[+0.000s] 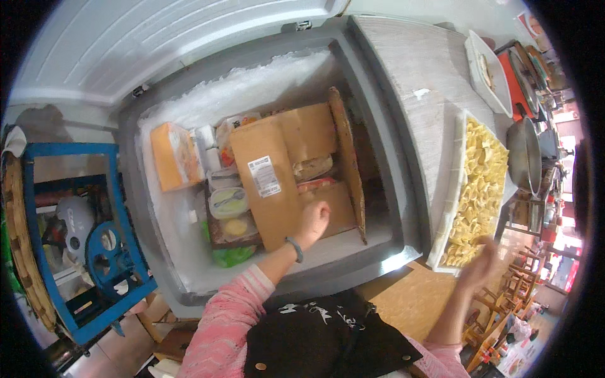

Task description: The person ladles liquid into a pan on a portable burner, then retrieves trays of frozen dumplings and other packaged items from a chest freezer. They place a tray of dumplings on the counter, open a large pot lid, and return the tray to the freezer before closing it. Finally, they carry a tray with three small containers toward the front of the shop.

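My left hand (313,223), with a dark band at the wrist, is over an opened cardboard box (267,208) in a chest freezer (401,198). Its fingers look curled, and their undersides are hidden. Inside the box, beside a raised flap (347,165), a wrapped item (313,168) shows. At the right, my right hand (479,264) is blurred at the near end of a white tray (449,222) of folded, yellowish dumplings (477,189); whether it touches the tray is unclear. The tray rests on a grey wood-look surface (416,61).
Frost lines the freezer (165,236), which also holds an orange-and-white carton (172,156), lidded plastic tubs (229,202) and a green bag (234,256). The raised lid (156,42) is behind. A blue-framed machine (71,149) stands left; a metal bowl (525,156) and white dish (489,78) lie right.
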{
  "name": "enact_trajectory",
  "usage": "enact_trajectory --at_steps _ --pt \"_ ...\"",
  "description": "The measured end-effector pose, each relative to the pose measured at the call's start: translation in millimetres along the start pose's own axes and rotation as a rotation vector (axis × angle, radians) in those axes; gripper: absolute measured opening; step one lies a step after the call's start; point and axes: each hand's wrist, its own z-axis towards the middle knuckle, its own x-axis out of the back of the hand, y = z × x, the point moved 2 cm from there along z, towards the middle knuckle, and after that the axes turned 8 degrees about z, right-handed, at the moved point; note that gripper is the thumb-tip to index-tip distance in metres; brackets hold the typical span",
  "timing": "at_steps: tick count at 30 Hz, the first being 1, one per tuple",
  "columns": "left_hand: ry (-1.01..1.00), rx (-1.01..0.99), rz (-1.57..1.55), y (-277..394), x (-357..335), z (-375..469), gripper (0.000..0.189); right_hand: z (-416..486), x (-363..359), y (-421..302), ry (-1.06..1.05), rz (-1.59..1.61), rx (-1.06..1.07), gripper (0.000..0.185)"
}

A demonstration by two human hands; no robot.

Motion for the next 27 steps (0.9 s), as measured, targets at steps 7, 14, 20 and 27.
enact_trajectory --at_steps 7,14,20,27 --pt "-0.137 -0.197 0.645 -99.6 -32.4 -4.5 0.03 -77.9 -201.1 -27.1 -0.736 0.219 -0.5 0.013" --pt "-0.435 -0.099 0.878 -84.5 -28.8 13.0 0.035 -114.2 -274.2 53.7 -0.836 -0.034 -0.651 0.017" --pt "-0.373 -0.077 0.803 -56.7 -18.1 7.3 0.022 -177.5 -367.6 122.1 -0.933 -0.072 -0.639 0.034" --pt "0.627 0.407 0.256 -128.2 111.9 -68.6 0.03 -166.2 -383.9 96.0 -1.046 -0.041 -0.634 0.045"
